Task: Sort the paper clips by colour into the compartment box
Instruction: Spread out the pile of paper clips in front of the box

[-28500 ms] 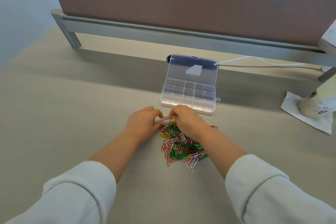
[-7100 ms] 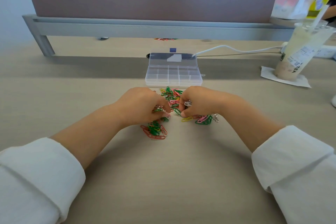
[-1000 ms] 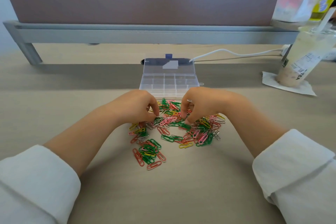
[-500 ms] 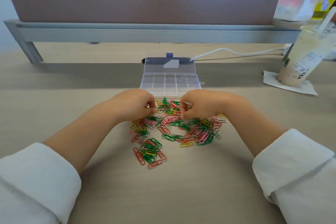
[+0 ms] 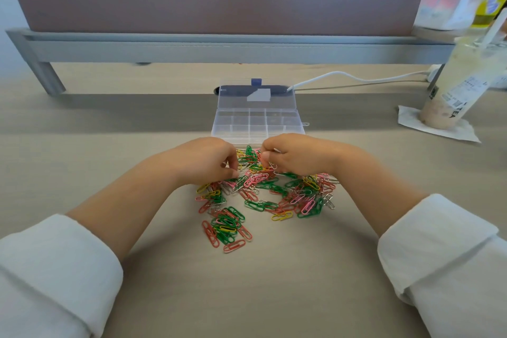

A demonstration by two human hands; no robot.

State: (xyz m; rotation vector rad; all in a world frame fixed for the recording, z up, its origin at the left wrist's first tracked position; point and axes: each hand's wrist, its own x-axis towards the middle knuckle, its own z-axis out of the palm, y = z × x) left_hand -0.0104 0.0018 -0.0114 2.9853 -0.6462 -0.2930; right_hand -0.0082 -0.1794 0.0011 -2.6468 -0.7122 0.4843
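Right hand (image 5: pixel 297 155) noted at the far edge of the pile, fingers curled in. Silver wire is seen poking out at the thumb side, so a clip or two is judged to be held there. Left hand (image 5: pixel 207 160) is set opposite, fingers curled down, thumb and forefinger brought together over the clips. Whether anything is pinched between them cannot be told.

Loose paper clips (image 5: pixel 260 195) are spread on the desk (image 5: pixel 109 123) between the hands and nearer than them: green, red, pink, yellow and silver, all mixed. A smaller cluster is lying apart toward the near left. Just beyond the hands the compartment box (image 5: pixel 258 125) is placed, lid stood open at the back. No colour is made out in its compartments, though the nearest row is partly hidden by the knuckles.

Step judged: one colour being picked out of the pile, early in the task, nothing seen sorted yet. Next move, as judged: what is gathered must be lifted over the near wall of the box and let go in a single compartment, one colour kept to one cell. Tangled clips may be dragged up together, so the pinch should be checked before release. An iced drink (image 5: pixel 461 90) is stood well off to the right.
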